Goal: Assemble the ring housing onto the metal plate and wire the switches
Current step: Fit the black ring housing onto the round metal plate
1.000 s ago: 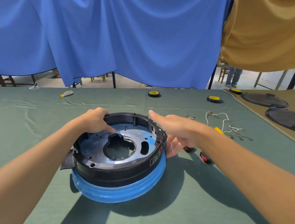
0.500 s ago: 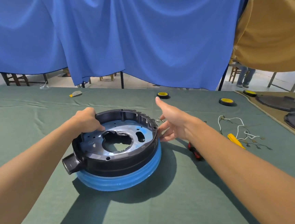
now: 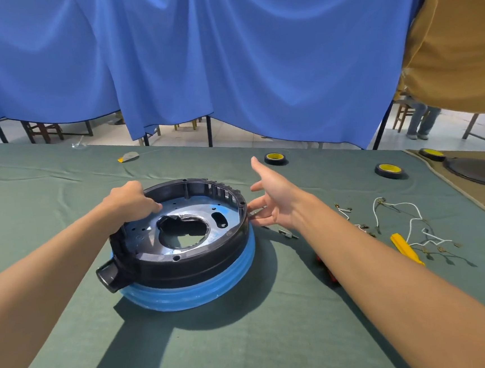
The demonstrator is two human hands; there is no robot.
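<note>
Black ring housing [image 3: 189, 264]: your left hand [image 3: 130, 204] grips its far rim. Press your right hand [image 3: 276, 203], fingers spread and empty, squarely against the side facing the table's right edge.

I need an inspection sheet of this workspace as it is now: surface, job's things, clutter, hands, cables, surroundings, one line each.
Surface: green cloth covers the table, lightly wrinkled.
Job's things: black ring housing sits around the metal plate, on a blue-wrapped base; a red part shows by the right forearm, mostly hidden.
Clutter: yellow-cored tape rolls at the far side, a yellow tool, small metal parts right of the housing.
Hands: left hand grips the housing's far left rim; right hand open, fingers spread, beside the housing's right edge.
Cables: white wires with terminals lie loose right of the housing.
Surroundings: blue curtain and ochre curtain hang behind; dark round covers on the neighbouring table.
</note>
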